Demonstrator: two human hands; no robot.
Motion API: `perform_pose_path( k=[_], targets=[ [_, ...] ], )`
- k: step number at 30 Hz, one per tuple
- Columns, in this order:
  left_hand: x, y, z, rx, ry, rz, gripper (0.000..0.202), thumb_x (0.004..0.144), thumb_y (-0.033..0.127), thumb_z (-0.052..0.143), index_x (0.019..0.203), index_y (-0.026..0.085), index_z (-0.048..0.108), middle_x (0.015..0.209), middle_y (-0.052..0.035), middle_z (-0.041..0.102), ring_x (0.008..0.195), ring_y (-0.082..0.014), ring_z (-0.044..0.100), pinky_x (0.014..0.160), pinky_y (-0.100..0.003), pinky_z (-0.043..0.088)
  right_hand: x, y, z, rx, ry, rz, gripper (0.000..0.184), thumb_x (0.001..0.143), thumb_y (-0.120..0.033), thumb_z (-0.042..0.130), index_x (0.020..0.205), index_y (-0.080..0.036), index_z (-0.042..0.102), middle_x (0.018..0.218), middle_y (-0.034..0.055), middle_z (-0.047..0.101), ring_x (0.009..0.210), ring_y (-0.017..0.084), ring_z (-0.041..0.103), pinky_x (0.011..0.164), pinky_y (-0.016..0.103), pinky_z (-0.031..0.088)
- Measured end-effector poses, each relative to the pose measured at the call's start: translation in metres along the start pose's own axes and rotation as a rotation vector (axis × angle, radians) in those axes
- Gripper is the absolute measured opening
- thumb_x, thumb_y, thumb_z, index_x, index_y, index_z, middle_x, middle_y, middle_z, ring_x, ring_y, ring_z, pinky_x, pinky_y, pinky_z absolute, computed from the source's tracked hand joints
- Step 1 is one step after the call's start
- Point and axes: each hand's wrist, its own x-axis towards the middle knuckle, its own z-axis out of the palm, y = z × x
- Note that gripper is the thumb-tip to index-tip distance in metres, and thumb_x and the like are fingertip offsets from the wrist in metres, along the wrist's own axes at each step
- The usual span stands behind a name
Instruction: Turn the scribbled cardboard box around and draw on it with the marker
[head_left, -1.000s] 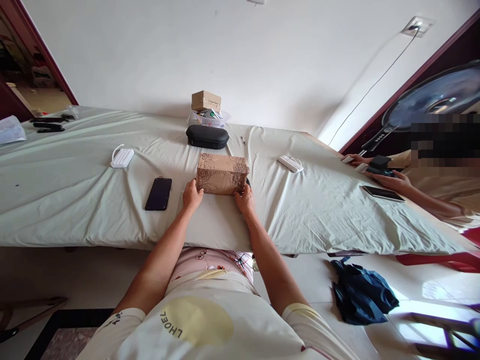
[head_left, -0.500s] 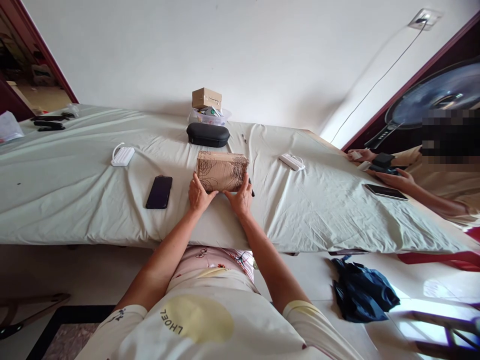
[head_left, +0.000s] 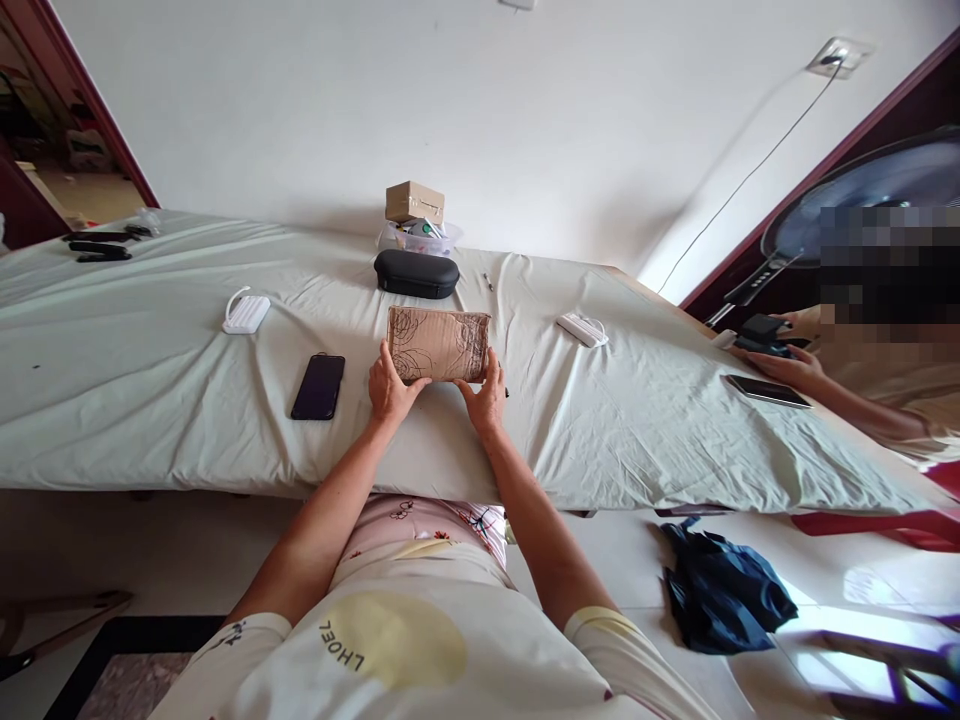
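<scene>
The left hand [head_left: 390, 388] and the right hand [head_left: 486, 395] are each pinching a near lower corner of the patterned brown box [head_left: 439, 345] in a closed grip, and the box is sitting on the table [head_left: 150, 380] just in front of the black case [head_left: 416, 273].

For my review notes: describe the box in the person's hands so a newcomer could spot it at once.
Find the long table draped in pale green. At its near edge, the left hand and right hand grip a brown box by its ends. Unlike the plain cardboard box by the wall, it bears dark floral line drawings.
</scene>
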Motion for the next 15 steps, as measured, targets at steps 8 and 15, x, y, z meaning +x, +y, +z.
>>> perform_pose_path(
  k=[8,15],
  targets=[
    [0.0051,-0.007,-0.006,-0.062,0.042,-0.047,0.092,0.092,0.062,0.07,0.161,0.013,0.033,0.151,-0.0249,0.056,0.135,-0.0388,0.058,0.113,-0.049,0.047,0.0055,0.0047,-0.0035,0.169,0.091,0.043,0.066,0.096,-0.041,0.056,0.158,-0.027,0.041,0.124,0.0119,0.064,0.106,0.024,0.065,0.088,0.041,0.059],
    [0.0086,-0.0109,-0.006,-0.096,0.037,-0.066,0.063,0.101,0.046,0.061,0.152,0.011,0.047,0.139,-0.0225,0.066,0.13,-0.0343,0.061,0.113,-0.047,0.048,0.0064,0.0025,-0.0062,0.162,0.115,0.036,0.045,0.102,-0.044,0.04,0.14,-0.026,0.057,0.123,0.0123,0.066,0.109,0.023,0.067,0.086,0.039,0.06]
  ],
)
